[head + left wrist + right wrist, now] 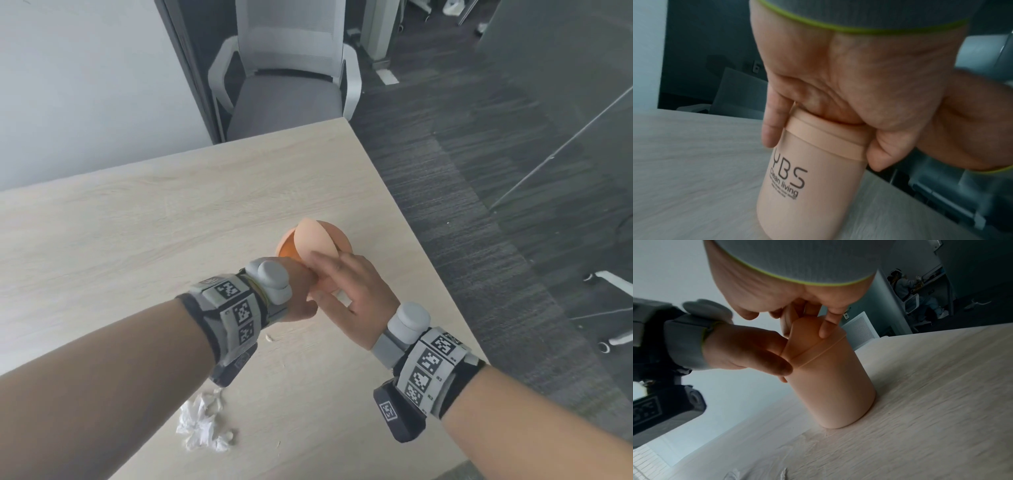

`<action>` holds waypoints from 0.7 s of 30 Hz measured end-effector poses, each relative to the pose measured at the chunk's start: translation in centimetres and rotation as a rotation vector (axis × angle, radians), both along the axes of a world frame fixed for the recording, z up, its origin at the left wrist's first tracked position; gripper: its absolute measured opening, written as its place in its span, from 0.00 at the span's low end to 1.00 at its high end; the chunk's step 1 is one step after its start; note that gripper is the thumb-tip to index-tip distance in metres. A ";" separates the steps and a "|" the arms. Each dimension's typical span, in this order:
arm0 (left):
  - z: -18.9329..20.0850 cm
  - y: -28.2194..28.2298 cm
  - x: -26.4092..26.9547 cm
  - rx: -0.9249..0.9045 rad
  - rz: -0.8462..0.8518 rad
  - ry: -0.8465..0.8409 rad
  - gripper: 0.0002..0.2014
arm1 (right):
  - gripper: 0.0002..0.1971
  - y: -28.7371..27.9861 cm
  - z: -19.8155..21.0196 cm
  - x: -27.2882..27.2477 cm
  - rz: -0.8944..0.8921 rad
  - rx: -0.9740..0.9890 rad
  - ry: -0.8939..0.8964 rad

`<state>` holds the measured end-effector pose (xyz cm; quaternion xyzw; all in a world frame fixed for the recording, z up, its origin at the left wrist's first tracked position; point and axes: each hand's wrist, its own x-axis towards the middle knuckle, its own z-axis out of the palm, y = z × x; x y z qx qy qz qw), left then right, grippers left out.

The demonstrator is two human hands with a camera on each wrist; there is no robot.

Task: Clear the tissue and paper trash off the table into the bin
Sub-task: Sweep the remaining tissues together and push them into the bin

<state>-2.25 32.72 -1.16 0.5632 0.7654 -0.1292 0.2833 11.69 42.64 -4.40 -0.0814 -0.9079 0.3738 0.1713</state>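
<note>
A small peach bin [334, 236] [807, 186] [832, 386] with a swing lid [315, 245] stands upright on the pale wood table [137, 222] near its right edge. My left hand [301, 291] [838, 81] grips the bin's top rim from the near side. The straight fingers of my right hand [349, 284] [787, 288] press on the lid, which is tilted so that the orange inside shows. A crumpled white tissue [202, 425] lies on the table under my left forearm. A small white scrap [269, 337] lies beside my left wrist.
A grey office chair [284, 78] stands at the table's far end. The table's right edge [428, 274] runs close to the bin, with dark carpet [479, 171] beyond it. A person [906, 283] sits far off in the right wrist view.
</note>
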 end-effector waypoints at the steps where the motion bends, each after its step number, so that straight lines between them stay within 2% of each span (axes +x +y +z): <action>1: 0.2 -0.9 -0.3 0.017 0.012 -0.018 0.19 | 0.22 -0.1 0.4 -0.1 0.019 0.007 0.012; 4: 1.0 -4.7 -0.9 0.298 0.107 -0.105 0.19 | 0.23 0.1 0.9 0.0 0.029 0.066 0.034; 7: 1.5 -9.8 -1.4 0.545 0.351 -0.204 0.23 | 0.23 -0.1 1.1 0.4 -0.095 0.070 0.146; 10: 0.0 -14.3 -2.3 0.609 0.581 -0.172 0.11 | 0.18 -0.5 1.9 0.3 -0.220 0.054 0.285; 12: -2.1 -18.3 -2.4 0.563 0.726 -0.124 0.10 | 0.12 -2.0 2.6 -0.4 -0.144 0.042 0.317; 15: -6.0 -22.2 -1.8 0.334 0.808 -0.078 0.17 | 0.06 -4.2 2.1 -0.9 0.124 0.051 0.166; 17: -7.8 -25.2 -0.8 0.212 0.848 -0.060 0.30 | 0.06 -6.8 -0.9 -1.4 0.329 0.091 -0.016; 19: -9.1 -26.4 0.5 0.189 0.873 -0.072 0.38 | 0.08 -7.8 -4.5 -1.2 0.381 0.129 -0.197; 21: -9.5 -27.5 2.1 0.196 0.915 -0.092 0.44 | 0.12 -8.7 -7.1 -1.6 0.304 0.087 -0.396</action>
